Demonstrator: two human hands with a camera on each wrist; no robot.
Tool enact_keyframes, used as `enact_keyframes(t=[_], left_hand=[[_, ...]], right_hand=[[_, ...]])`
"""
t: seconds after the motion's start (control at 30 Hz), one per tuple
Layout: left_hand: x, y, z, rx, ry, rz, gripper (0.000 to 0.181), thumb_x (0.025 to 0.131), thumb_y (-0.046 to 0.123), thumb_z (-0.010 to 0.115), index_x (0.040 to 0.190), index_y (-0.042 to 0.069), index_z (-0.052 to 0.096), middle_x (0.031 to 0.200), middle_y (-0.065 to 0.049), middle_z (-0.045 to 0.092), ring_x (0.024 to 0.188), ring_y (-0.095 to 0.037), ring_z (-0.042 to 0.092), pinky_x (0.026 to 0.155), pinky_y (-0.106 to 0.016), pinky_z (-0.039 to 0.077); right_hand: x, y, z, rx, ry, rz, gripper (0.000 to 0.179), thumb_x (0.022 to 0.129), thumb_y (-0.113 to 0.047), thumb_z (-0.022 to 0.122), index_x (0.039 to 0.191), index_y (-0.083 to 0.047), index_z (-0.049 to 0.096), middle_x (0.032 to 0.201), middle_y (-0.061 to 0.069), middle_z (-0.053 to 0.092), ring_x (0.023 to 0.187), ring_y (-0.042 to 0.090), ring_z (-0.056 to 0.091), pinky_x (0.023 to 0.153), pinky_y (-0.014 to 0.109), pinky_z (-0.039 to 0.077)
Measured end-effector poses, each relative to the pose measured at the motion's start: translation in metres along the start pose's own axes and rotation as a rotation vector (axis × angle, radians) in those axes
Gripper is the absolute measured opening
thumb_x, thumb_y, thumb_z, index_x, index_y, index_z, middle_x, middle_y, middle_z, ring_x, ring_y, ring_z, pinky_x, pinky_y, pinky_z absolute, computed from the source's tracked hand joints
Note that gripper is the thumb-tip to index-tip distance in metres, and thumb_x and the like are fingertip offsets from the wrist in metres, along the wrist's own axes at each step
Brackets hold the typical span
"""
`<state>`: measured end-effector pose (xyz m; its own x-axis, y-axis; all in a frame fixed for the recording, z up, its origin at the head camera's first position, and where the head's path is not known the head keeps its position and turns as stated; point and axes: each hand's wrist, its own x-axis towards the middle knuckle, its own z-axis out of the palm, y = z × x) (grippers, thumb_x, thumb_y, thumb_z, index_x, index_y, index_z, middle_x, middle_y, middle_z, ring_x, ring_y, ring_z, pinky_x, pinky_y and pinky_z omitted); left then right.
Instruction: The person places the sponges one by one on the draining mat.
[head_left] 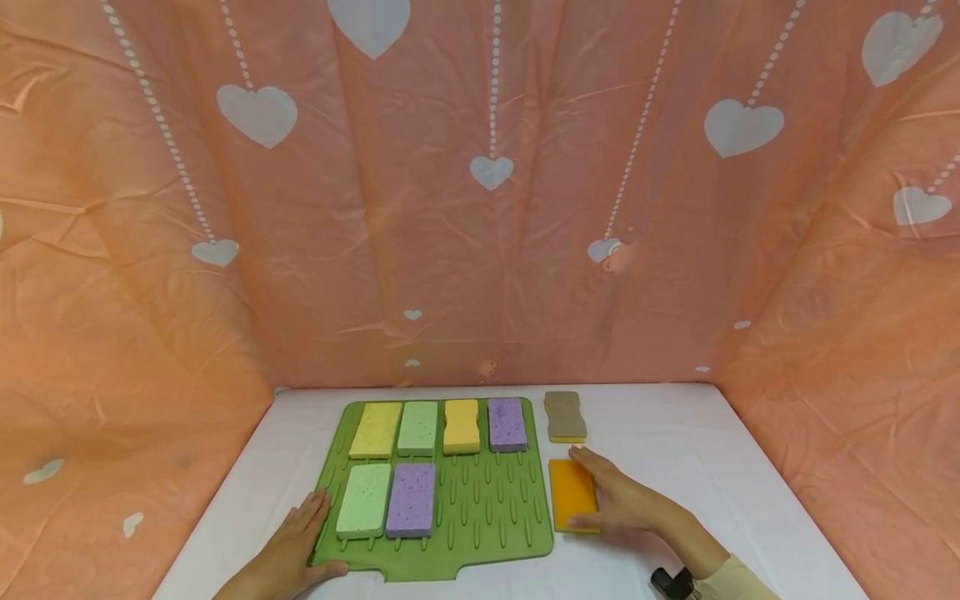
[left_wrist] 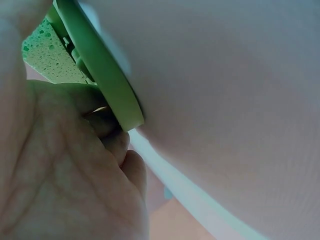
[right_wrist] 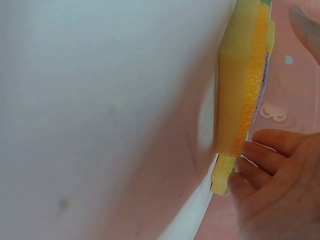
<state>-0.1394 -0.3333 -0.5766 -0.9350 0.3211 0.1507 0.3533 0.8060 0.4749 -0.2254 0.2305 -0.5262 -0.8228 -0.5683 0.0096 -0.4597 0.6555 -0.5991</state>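
Note:
A ridged green mat (head_left: 495, 508) lies on the white table, bearing two rows of sponges. My left hand (head_left: 296, 537) rests at the mat's left edge, its fingers along the rim and the thumb by the front corner; in the left wrist view the green rim (left_wrist: 107, 75) overlaps the fingers. To the right of the mat lies an orange rectangular sponge (head_left: 572, 492) with a yellowish lower layer (right_wrist: 231, 100). My right hand (head_left: 626, 497) is over its right side, fingers extended at the far edge and thumb spread near the front corner.
On the mat, the back row has yellow (head_left: 375, 431), green (head_left: 417, 429), yellow-orange (head_left: 461, 427) and purple (head_left: 507, 425) sponges. Light green (head_left: 365, 500) and purple (head_left: 411, 500) sponges form the front row. A grey-topped sponge (head_left: 565, 415) lies behind the orange one. Pink curtains (head_left: 487, 275) surround the table.

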Motion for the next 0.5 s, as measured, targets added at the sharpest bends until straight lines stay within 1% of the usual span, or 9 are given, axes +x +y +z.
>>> enact_keyframes(t=[0.1, 0.17, 0.2, 0.3, 0.4, 0.47, 0.5], left_hand=[[0.000, 0.001, 0.000, 0.009, 0.001, 0.001, 0.116, 0.085, 0.060, 0.083, 0.151, -0.024, 0.038, 0.161, -0.045, 0.033, 0.131, 0.027, -0.019, 0.107, 0.001, -0.016], [0.000, 0.001, -0.001, 0.008, -0.003, -0.008, 0.116, 0.085, 0.060, 0.083, 0.151, -0.024, 0.038, 0.161, -0.044, 0.032, 0.136, 0.023, -0.017, 0.108, 0.000, -0.016], [0.000, 0.002, -0.001, 0.005, -0.007, -0.015, 0.116, 0.085, 0.059, 0.083, 0.152, -0.024, 0.038, 0.162, -0.044, 0.032, 0.139, 0.020, -0.016, 0.108, 0.000, -0.016], [-0.001, 0.002, -0.002, -0.013, -0.032, -0.036, 0.117, 0.085, 0.059, 0.083, 0.152, -0.024, 0.036, 0.163, -0.044, 0.029, 0.152, 0.001, -0.011, 0.107, 0.000, -0.017], [-0.001, 0.003, -0.002, -0.023, -0.046, -0.050, 0.117, 0.086, 0.059, 0.083, 0.153, -0.023, 0.035, 0.164, -0.043, 0.027, 0.158, -0.013, -0.004, 0.107, 0.000, -0.017], [-0.001, 0.003, -0.003, -0.022, -0.048, -0.050, 0.117, 0.086, 0.059, 0.083, 0.153, -0.023, 0.035, 0.164, -0.043, 0.027, 0.159, -0.017, -0.002, 0.107, 0.000, -0.017], [-0.001, 0.003, -0.003, -0.023, -0.049, -0.052, 0.117, 0.086, 0.059, 0.083, 0.153, -0.023, 0.035, 0.164, -0.043, 0.027, 0.159, -0.016, -0.003, 0.107, 0.000, -0.017]], right_hand=[[-0.002, 0.000, 0.000, -0.009, -0.008, -0.006, 0.116, 0.086, -0.052, 0.090, 0.165, 0.007, 0.029, 0.170, 0.033, 0.029, 0.155, 0.055, 0.030, 0.121, 0.073, 0.028], [-0.004, 0.000, 0.000, -0.021, -0.006, -0.022, 0.117, 0.085, -0.052, 0.090, 0.165, 0.008, 0.029, 0.169, 0.033, 0.029, 0.155, 0.054, 0.031, 0.120, 0.072, 0.028], [-0.006, 0.001, 0.001, -0.027, -0.006, -0.030, 0.118, 0.084, -0.052, 0.090, 0.165, 0.008, 0.029, 0.170, 0.033, 0.029, 0.155, 0.054, 0.031, 0.120, 0.072, 0.028], [-0.009, 0.001, 0.001, -0.046, 0.004, -0.055, 0.119, 0.083, -0.053, 0.091, 0.164, 0.010, 0.030, 0.170, 0.033, 0.029, 0.154, 0.055, 0.031, 0.119, 0.072, 0.029], [-0.011, 0.002, 0.001, -0.056, 0.010, -0.053, 0.121, 0.082, -0.053, 0.092, 0.164, 0.010, 0.030, 0.171, 0.031, 0.028, 0.155, 0.055, 0.029, 0.119, 0.072, 0.029], [-0.012, 0.002, 0.001, -0.055, 0.012, -0.045, 0.123, 0.080, -0.053, 0.093, 0.164, 0.010, 0.030, 0.171, 0.031, 0.028, 0.155, 0.055, 0.029, 0.119, 0.072, 0.029], [-0.012, 0.002, 0.001, -0.058, 0.012, -0.042, 0.123, 0.080, -0.053, 0.094, 0.164, 0.010, 0.029, 0.171, 0.031, 0.028, 0.155, 0.055, 0.029, 0.119, 0.072, 0.029]])
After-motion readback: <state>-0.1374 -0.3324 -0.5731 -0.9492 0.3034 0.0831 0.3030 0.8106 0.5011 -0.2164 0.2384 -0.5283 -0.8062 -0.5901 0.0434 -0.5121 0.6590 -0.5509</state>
